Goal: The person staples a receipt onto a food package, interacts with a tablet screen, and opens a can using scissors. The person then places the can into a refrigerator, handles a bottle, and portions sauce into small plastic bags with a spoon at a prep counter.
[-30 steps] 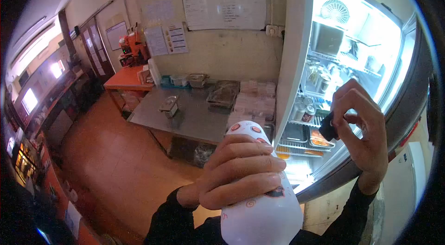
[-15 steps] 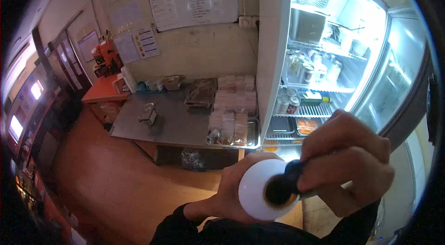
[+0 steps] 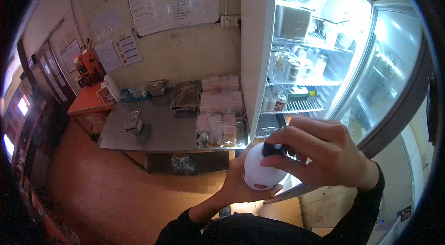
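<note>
My left hand (image 3: 241,178) is wrapped round a white bottle (image 3: 259,171), which points up toward the camera, with a small red mark low on its side. My right hand (image 3: 320,152) pinches a black cap (image 3: 272,150) between thumb and fingers at the top of the bottle. The cap covers the bottle's mouth; whether it is threaded on cannot be seen.
An open lit fridge (image 3: 296,50) holds cans, a green bottle (image 3: 299,92) and trays. Its glass door (image 3: 387,69) stands open at right. On a steel table (image 3: 162,129) lie wrapped packs (image 3: 220,101) and foil containers. A whiteboard (image 3: 174,2) hangs behind.
The black cap in my right hand has come from beside the bottle onto its mouth. The bottle has tipped upright, so its top now faces me. The view has shifted right.
</note>
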The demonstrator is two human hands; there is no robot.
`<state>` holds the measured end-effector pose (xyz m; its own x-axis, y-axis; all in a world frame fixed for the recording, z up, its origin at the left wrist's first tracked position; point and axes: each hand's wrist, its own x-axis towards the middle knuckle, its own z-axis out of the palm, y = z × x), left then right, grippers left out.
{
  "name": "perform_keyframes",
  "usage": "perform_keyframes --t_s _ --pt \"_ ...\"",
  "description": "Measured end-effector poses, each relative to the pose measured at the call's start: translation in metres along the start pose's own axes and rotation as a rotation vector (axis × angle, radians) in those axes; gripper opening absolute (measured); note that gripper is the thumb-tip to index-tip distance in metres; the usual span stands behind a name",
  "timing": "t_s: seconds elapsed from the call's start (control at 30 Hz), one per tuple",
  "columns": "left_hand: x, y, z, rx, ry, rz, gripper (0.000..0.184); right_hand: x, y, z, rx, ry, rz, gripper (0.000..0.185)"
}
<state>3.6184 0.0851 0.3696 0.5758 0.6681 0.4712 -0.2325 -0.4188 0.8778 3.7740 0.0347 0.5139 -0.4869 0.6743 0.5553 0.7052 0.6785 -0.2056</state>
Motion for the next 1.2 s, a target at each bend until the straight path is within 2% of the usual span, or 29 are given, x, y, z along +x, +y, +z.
perform_keyframes --t_s 0.07,0.1,0.17,0.4,0.47,0.5,0.57,0.6,0.63,0.7,0.73,0.83,0.87,0.9,0.97,1.03,1.07,1.1,1.13,1.2 --pt "0.001 -0.01 -0.008 -0.045 -0.023 -0.073 0.075 0.005 0.014 -0.003 0.106 -0.132 -0.15 0.02" --pt "0.003 -0.017 -0.013 -0.085 -0.122 0.008 0.076 0.008 0.019 -0.005 0.105 -0.13 -0.146 0.02" --pt "0.002 -0.02 -0.021 -0.128 -0.224 0.091 0.076 0.012 0.026 -0.006 0.18 -0.187 -0.412 0.021" --pt "-0.002 -0.023 -0.025 -0.337 -0.426 0.018 0.072 0.012 0.018 0.01 0.19 -0.231 -0.401 0.02" --pt "-0.009 -0.02 -0.017 -0.036 -0.279 0.196 0.072 0.016 0.005 0.002 -0.045 -0.516 -0.191 0.027" --pt "-0.011 -0.018 -0.015 0.065 -0.226 0.251 0.072 0.017 0.003 0.003 -0.044 -0.515 -0.188 0.027" --pt "-0.009 -0.015 -0.015 0.023 -0.214 0.129 0.072 0.019 0.001 0.006 -0.159 -0.662 -0.034 0.035" --pt "-0.007 -0.02 -0.017 0.112 -0.237 0.148 0.073 0.018 0.0 0.005 -0.158 -0.663 -0.031 0.035" --pt "-0.006 -0.024 -0.019 0.199 -0.259 0.17 0.074 0.016 0.0 0.003 -0.177 -0.508 -0.086 0.031" --pt "-0.005 -0.036 -0.021 0.028 -0.277 0.094 0.075 0.014 0.005 0.003 -0.185 -0.362 -0.143 0.028" --pt "-0.004 -0.035 -0.024 -0.059 -0.295 0.066 0.075 0.013 0.013 0.007 -0.038 -0.312 -0.302 0.03" --pt "-0.003 -0.042 -0.028 -0.226 -0.302 0.049 0.075 0.013 0.023 0.008 0.198 -0.383 -0.371 0.029" --pt "-0.002 -0.042 -0.028 -0.253 -0.299 0.05 0.075 0.014 0.021 0.004 0.188 -0.428 -0.294 0.026" --pt "0.008 -0.034 -0.03 -0.263 -0.397 0.144 0.075 0.015 0.019 0.001 0.178 -0.471 -0.215 0.025" --pt "0.008 -0.031 -0.025 -0.282 -0.495 0.23 0.075 0.017 0.017 0.001 0.073 -0.464 -0.247 0.03" --pt "0.0 -0.035 -0.015 -0.223 -0.376 0.145 0.073 0.02 0.015 -0.004 -0.131 -0.625 -0.137 0.036" --pt "0.002 -0.037 -0.016 -0.046 -0.402 0.232 0.073 0.019 0.014 -0.005 -0.231 -0.607 -0.115 0.037" --pt "0.004 -0.032 -0.019 -0.049 -0.401 0.229 0.073 0.019 0.019 0.002 -0.228 -0.61 -0.113 0.037" --pt "0.005 -0.024 -0.021 -0.185 -0.446 0.155 0.073 0.018 0.026 0.015 -0.083 -0.331 -0.278 0.034" --pt "0.007 -0.02 -0.022 -0.324 -0.487 0.075 0.073 0.014 0.027 0.011 0.008 -0.23 -0.314 0.03"
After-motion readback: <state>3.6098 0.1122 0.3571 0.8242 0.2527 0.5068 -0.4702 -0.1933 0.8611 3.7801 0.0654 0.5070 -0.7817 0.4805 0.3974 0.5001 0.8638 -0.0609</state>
